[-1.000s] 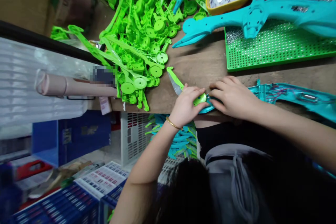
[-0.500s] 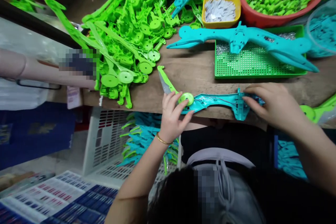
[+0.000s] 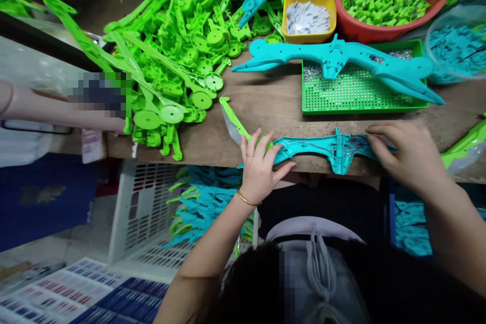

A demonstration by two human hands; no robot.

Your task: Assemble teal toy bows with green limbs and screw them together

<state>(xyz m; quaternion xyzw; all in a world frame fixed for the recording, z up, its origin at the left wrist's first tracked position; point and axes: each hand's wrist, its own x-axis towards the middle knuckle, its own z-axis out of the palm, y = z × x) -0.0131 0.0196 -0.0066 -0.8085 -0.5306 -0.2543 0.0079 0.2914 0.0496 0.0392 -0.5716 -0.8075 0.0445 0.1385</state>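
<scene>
readable text: none for you to log
printed sheets [image 3: 76, 288]: rows of print, too small to read
tag [image 3: 91, 143]: blurred

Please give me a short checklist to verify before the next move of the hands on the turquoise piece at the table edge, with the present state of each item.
1. Left hand presses the green piece onto the end of the turquoise shell: ok.
2. Right hand holds down the other end of the shell: ok.
3. Shell lies flat on the wooden table, open side up: ok.
4. Red wires stay inside the shell: cannot tell.
5. Green piece is fully seated: cannot tell, the fingers cover it.
6. Shell is clear of the table edge: not ok, its middle tab overhangs.
</scene>
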